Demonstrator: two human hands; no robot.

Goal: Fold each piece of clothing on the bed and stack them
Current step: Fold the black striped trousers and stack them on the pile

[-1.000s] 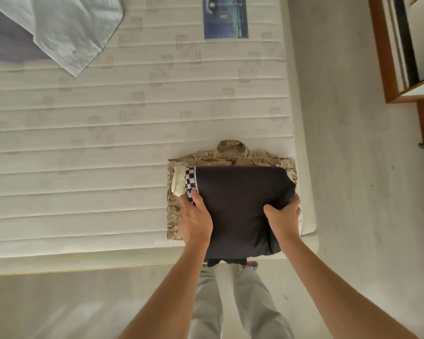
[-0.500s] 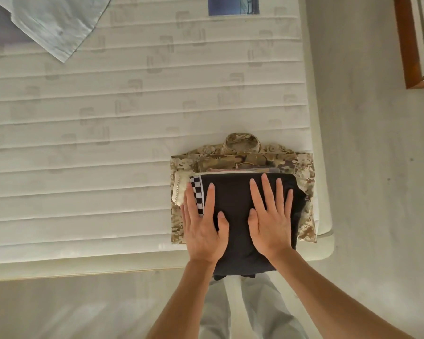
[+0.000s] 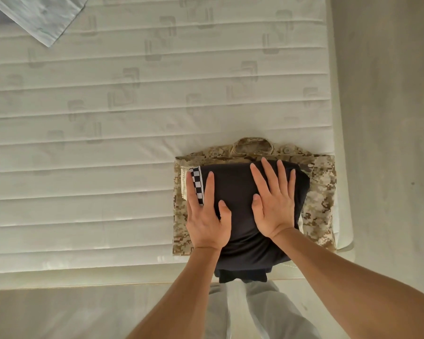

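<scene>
The mattress (image 3: 132, 118) fills most of the view. A pale blue cloth (image 3: 42, 15) lies at its far left corner. Near the front right edge is a folded camouflage shirt (image 3: 321, 192), and a folded dark garment (image 3: 233, 192) lies on it. The left hand (image 3: 207, 216) and right hand (image 3: 274, 204) lie flat on the dark garment, fingers spread, gripping nothing.

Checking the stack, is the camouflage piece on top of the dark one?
No, the dark garment lies on the camouflage garment, under both flat hands.

No readable text, label or number anywhere — only woven patterns.
</scene>
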